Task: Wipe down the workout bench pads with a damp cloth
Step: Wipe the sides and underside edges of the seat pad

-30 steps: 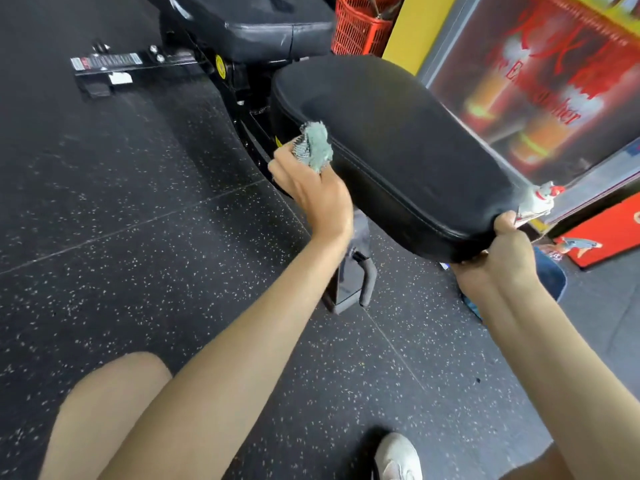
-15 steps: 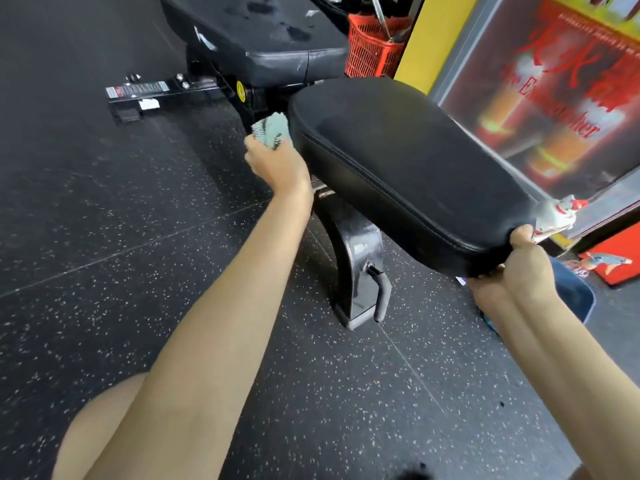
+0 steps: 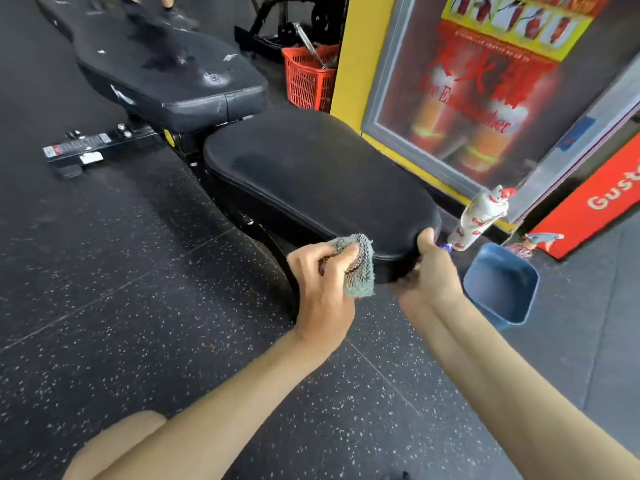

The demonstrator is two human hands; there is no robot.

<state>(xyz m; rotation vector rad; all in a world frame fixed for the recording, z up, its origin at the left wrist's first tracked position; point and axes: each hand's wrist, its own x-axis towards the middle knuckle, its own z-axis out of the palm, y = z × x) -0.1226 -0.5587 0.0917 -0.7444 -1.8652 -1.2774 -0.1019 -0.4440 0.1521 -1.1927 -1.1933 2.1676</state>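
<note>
in the head view, the left hand (image 3: 325, 282) is curled round a bunched grey-green woven cloth (image 3: 358, 265) and holds it against the near rounded end of the black padded vinyl seat pad (image 3: 311, 174), at the side edge just below the seam. that looks like a wipe of the rim, not the top. the right hand (image 3: 429, 271) grips the same end of the pad just beside the cloth, thumb on top and fingers tucked underneath and hidden, most likely to steady the pad against the rubbing. the hands are near each other but apart. beyond the seat pad lies the long black back pad (image 3: 166, 67), its surface showing shiny wet-looking patches, so it has probably had its pass already. on the speckled black rubber floor (image 3: 104, 271), to the right of the right hand, sits a blue plastic rectangular tub (image 3: 502, 285), tipped toward the camera. nothing shows inside it, though a thin film of water cannot be ruled out. just behind it stands a white spray bottle with red print (image 3: 479, 216), close at hand for re-wetting; its fill level cannot be told. farther back, a red plastic mesh basket (image 3: 308, 81) holds a metal bar leaning out, the rest of its contents unclear.
</note>
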